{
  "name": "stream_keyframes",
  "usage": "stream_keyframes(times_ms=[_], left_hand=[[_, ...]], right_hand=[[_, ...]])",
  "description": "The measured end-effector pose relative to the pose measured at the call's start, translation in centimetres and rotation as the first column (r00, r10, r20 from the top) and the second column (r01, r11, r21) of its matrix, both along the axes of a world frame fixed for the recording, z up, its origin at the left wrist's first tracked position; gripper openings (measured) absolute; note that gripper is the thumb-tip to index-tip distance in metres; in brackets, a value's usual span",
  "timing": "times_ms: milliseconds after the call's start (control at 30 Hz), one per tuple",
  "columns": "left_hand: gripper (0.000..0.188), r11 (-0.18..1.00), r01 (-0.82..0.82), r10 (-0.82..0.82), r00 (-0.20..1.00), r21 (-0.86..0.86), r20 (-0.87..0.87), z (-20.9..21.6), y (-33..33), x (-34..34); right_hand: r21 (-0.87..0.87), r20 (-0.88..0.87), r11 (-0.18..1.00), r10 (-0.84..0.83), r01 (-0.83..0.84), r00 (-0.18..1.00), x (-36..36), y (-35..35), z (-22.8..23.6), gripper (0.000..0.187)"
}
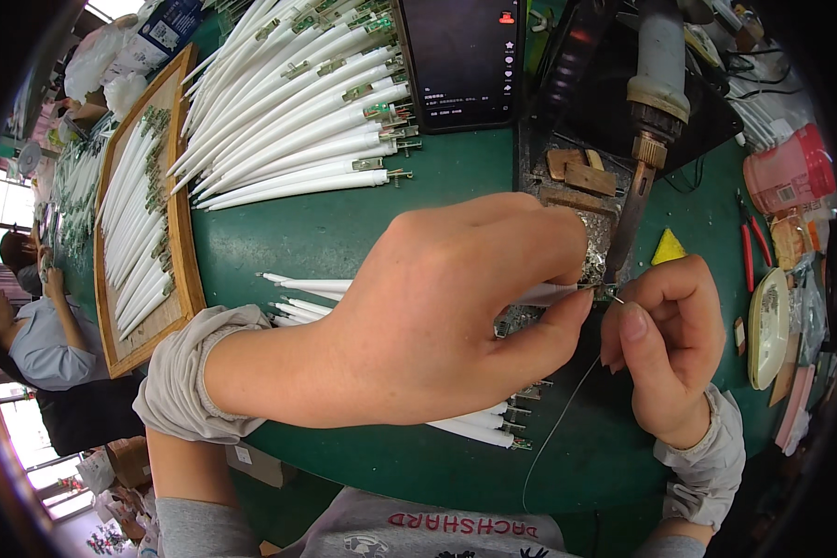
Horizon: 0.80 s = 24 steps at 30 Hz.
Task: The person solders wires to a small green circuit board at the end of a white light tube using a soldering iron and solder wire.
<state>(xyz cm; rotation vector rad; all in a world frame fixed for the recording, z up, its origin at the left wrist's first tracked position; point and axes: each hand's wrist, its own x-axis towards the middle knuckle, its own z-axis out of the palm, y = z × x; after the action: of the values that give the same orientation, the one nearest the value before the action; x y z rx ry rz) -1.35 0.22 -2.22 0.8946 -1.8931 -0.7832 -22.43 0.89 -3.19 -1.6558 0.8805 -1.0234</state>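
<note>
My left hand (465, 298) reaches across the middle, closed with thumb and fingers around a white tapered tube (544, 296). The tube's tip end with small metal parts sits just under the soldering iron (658, 84), which stands point down. Most of this tube is hidden behind my fingers. Close by on the right, my right hand (670, 339) pinches a thin solder wire (564, 418), whose end points at the tube's end. The wire's tail curves down over the table. More white tubes (479, 426) lie beneath my left hand, partly covered by it.
A large pile of white tubes with small green circuit boards (335, 121) lies at the back, beside a phone (460, 65). A wooden-framed tray (195, 270) stands left. Red-handled pliers (747, 251), a yellow sponge (668, 247) and a pale dish (768, 325) are right. Another person (46, 335) sits far left.
</note>
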Motion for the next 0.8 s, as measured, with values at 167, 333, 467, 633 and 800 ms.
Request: stream_keyframes(times_ms=[167, 333, 467, 633, 800], left_hand=[[0.012, 1.0, 0.003, -0.002, 0.999, -0.031, 0.045, 0.52, -0.05, 0.28], [0.01, 0.992, -0.035, 0.02, 0.992, 0.119, 0.122, 0.68, 0.34, 0.67], [0.01, 0.997, -0.02, 0.013, 0.996, 0.076, 0.093, 0.28, 0.28, 0.56], [0.011, 0.996, -0.034, 0.025, 0.994, 0.079, 0.108, 0.33, 0.44, 0.5], [0.012, 0.998, -0.026, 0.018, 0.991, 0.056, 0.129, 0.09, 0.53, 0.39]], right_hand=[[0.007, 0.033, 1.0, 0.01, -0.011, 0.999, -0.23, -0.1, -0.04, 0.013], [0.056, 0.04, 0.998, 0.005, -0.007, 0.999, -0.4, -0.17, -0.18, 0.014], [0.043, 0.022, 0.999, -0.012, 0.011, 1.0, -0.49, -0.26, -0.33, 0.016], [-0.141, -0.065, 0.989, -0.059, 0.049, 0.996, -0.18, -0.39, -0.39, 0.017], [-0.34, -0.162, 0.94, -0.07, 0.01, 0.984, 0.05, -0.49, -0.02, 0.017]])
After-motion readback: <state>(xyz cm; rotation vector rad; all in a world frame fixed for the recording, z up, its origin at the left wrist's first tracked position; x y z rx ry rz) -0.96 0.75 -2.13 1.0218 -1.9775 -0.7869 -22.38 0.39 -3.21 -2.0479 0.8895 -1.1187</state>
